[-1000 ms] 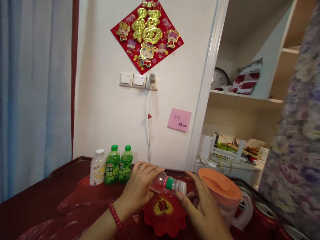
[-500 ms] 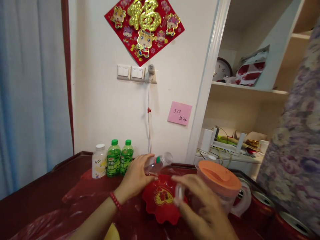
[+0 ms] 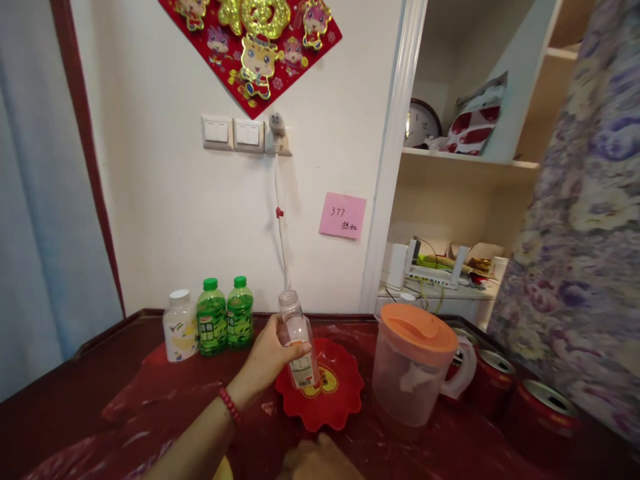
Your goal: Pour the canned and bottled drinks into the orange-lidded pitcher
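Observation:
My left hand (image 3: 274,353) is wrapped round a clear bottle (image 3: 296,327) with a white printed label. The bottle stands nearly upright, its mouth uncapped, over the far part of a scalloped red plate (image 3: 345,393). Whether its base touches the plate I cannot tell. At the bottom edge my right hand (image 3: 317,460) shows only curled knuckles, just in front of the plate; what its fingers hold, if anything, is hidden. Right of the plate stands a clear pitcher (image 3: 405,393) with an orange lid.
Two green-capped drink bottles (image 3: 212,323) and a white-capped bottle (image 3: 180,327) stand at the back left. Several red cans (image 3: 543,420) line the right side. Red plastic film (image 3: 150,393) covers part of the table. A yellow thing (image 3: 224,469) shows beneath my left forearm.
My left hand has turned the bottle from lying tilted rightward to nearly upright. My right hand, which pinched a small clear thing beside the plate, has dropped to the bottom edge. The view shifted rightward.

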Tool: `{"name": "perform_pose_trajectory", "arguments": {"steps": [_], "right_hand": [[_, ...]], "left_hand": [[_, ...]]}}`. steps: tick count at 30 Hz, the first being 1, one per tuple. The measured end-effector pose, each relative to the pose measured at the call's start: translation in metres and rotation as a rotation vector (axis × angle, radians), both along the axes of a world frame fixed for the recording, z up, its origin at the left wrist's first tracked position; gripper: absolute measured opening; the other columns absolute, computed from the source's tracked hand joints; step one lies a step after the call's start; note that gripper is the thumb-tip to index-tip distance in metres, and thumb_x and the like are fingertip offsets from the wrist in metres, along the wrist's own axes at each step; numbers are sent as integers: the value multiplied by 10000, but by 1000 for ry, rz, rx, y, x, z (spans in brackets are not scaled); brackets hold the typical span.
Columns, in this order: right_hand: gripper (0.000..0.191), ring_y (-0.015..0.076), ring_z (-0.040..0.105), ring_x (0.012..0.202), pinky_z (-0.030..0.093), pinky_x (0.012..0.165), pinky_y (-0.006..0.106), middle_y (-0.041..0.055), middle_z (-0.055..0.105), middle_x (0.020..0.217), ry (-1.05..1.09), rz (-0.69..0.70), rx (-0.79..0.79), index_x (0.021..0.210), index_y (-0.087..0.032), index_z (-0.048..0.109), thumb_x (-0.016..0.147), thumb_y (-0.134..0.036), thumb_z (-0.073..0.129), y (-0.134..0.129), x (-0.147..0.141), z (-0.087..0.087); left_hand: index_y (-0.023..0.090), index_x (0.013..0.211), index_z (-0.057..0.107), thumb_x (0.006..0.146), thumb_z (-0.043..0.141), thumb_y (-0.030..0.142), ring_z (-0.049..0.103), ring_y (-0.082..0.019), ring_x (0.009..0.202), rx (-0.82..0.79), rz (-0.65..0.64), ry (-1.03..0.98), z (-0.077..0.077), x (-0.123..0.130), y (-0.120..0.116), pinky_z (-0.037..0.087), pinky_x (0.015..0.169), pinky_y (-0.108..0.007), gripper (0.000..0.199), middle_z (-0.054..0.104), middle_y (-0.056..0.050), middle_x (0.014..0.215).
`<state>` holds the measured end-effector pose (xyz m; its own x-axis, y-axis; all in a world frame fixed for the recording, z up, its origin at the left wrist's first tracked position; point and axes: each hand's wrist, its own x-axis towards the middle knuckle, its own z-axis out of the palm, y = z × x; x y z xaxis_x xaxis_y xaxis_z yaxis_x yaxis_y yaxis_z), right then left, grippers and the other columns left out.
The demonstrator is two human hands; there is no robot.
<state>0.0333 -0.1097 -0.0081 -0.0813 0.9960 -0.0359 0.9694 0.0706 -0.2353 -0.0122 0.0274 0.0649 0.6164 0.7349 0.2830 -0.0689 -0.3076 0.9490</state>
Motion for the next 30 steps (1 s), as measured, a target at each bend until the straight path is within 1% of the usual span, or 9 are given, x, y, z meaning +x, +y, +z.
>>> {"name": "perform_pose_trajectory", "arguments": {"steps": [4,7,10,12,16,20,23,25,30], "right_hand": [[139,197,654,775,477,723,283,1,690,784,56,46,-11,681,-209,635,780,-161,719,-21,16,44],[113,156,652,871,458,796,230,-26,702,878,454,109,97,774,-216,661,813,-131,724,-59,37,101],[73,138,614,828,450,728,208,-32,671,874,795,-135,529,861,-227,660,838,-235,729,-100,60,147],[147,117,572,707,441,622,193,-26,643,821,902,-269,844,841,-221,656,893,-352,698,-118,74,159],[269,120,594,682,484,617,197,-2,643,780,999,-410,1295,828,-201,655,905,-453,710,-130,101,163],[323,100,558,562,466,530,197,-32,606,707,1167,-413,1574,799,-197,619,820,-476,779,-126,124,177],[391,99,537,528,417,482,195,-48,582,679,1133,-503,1576,796,-203,591,758,-541,781,-124,145,184],[444,122,567,588,434,530,220,-35,604,711,1027,-646,1499,819,-207,601,741,-619,746,-125,162,176],[556,253,628,918,473,803,344,59,705,944,947,-849,1310,960,-193,698,672,-665,749,-131,198,118]], "left_hand": [[166,1139,523,568,842,296,662,-311,1105,80,21,65,-18,10,-4,494,994,-444,667,681,-152,1217],[174,1150,519,592,825,304,647,-315,1115,186,65,143,-28,17,-7,483,997,-448,649,677,-136,1215],[171,1213,486,639,796,359,640,-328,1127,207,56,172,-33,22,-10,482,999,-463,679,666,-145,1232],[163,1284,450,690,757,388,635,-335,1151,204,37,180,-37,24,-11,470,1022,-481,706,658,-158,1256],[175,1412,388,742,719,425,566,-332,1288,225,-30,146,-47,27,-7,427,1099,-462,788,575,-169,1411],[194,1482,318,736,734,471,547,-324,1321,165,-106,110,-55,27,2,444,1102,-437,898,525,-157,1476],[182,1487,301,724,744,501,531,-332,1336,124,-154,107,-56,28,8,420,1130,-454,939,498,-165,1499],[154,1455,341,699,756,523,535,-350,1327,95,-161,114,-57,29,10,413,1136,-475,938,531,-182,1463],[140,1386,434,660,780,539,545,-377,1310,70,-141,115,-63,32,14,417,1128,-502,898,600,-182,1381]]}}
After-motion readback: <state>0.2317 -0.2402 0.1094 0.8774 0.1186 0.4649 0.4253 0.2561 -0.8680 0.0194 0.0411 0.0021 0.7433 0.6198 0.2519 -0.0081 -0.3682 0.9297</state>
